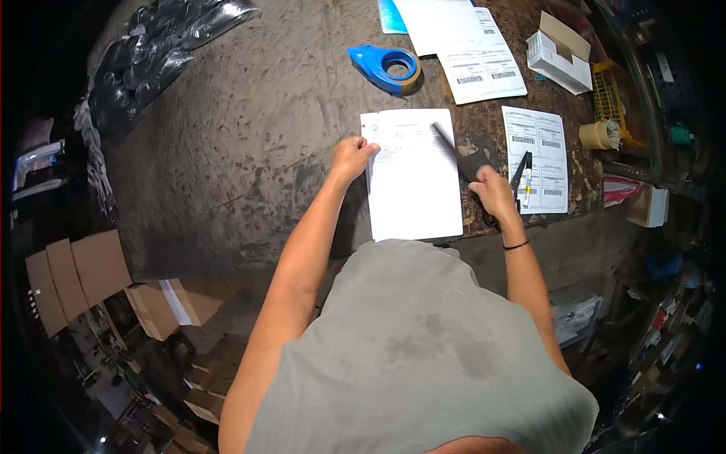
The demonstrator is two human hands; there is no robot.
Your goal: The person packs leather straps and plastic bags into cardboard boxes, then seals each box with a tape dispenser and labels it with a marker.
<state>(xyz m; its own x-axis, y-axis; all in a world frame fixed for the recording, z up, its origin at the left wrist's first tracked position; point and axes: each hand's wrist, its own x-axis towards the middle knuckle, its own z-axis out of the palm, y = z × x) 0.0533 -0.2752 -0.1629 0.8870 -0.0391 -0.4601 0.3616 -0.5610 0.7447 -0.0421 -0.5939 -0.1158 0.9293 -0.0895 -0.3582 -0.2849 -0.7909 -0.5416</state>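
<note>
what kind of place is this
Probably a packing or shipping area in a workshop or storeroom: sheets of barcoded labels and a blue tape dispenser lie on a worn work table, with cardboard boxes beside it.

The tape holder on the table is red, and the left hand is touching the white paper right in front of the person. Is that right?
Not quite: the head view shows that the tape holder is blue. The left hand is touching the white paper.
</note>
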